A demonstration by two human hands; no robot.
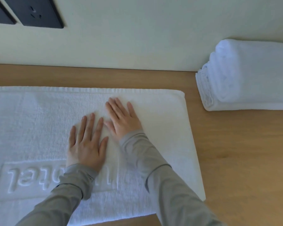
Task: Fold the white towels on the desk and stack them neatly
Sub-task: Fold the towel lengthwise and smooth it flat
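- The step in hand looks like smoothing before the first fold. A white towel (pixel 162 128) lies spread flat on the desk (pixel 235 160), and both hands press down on it.
- The left hand (pixel 86 141) lies palm down, fingers straight and a little spread, gripping nothing. It rests on the cloth just beyond the raised lettering (pixel 23 176) at the near left.
- The right hand (pixel 122 118) is equally flat, fingers straight and apart, holding nothing. It sits close beside the left hand, slightly right of it and farther from the person.
- The towel covers the left and middle of the desk, and its left end runs out of view. Its ribbed far hem runs along the wall (pixel 137 38), with a strip of bare wood between them. Its right edge lies well to the right of the right hand.
- A stack of folded towels (pixel 248 75) stands at the far right against the wall, well apart from the spread towel, and neither hand touches it.
- Judging by that stack, the task is partway done, and this towel is not yet folded.
- The next move likely calls for switching from a flat press to a pinch. The hands would take two corners of one edge, probably the right one as it is nearer, and carry it across so the hems line up.
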